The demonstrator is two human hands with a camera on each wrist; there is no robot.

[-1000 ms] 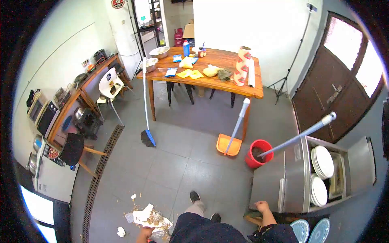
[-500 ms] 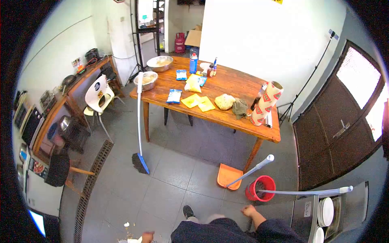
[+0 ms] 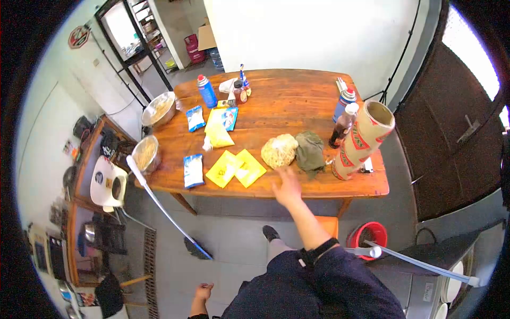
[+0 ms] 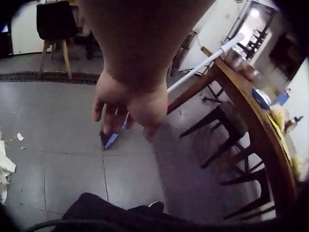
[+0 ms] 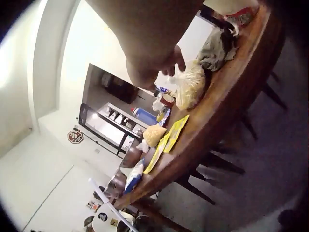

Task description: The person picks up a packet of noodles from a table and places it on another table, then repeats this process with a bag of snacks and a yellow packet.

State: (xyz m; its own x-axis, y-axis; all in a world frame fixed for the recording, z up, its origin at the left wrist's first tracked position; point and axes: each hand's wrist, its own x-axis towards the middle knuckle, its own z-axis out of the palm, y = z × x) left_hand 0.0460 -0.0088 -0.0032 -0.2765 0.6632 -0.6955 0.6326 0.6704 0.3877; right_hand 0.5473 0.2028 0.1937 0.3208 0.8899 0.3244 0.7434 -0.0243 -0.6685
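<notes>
Knotted plastic bag (image 3: pixel 279 151) sits near the table's (image 3: pixel 308 101) front edge, probably for easy reach. From the left, the broom (image 3: pixel 198 249) leans there, likely propped upright for access — the left hand (image 3: pixel 203 291) hangs low, empty, loosely curled; well apart, the right hand (image 3: pixel 287 187) reaches forward, fingers extended beside the bag — contact unclear

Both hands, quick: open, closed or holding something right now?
Left hand: open, empty.
Right hand: open, empty, close to the round plastic bag.
</notes>
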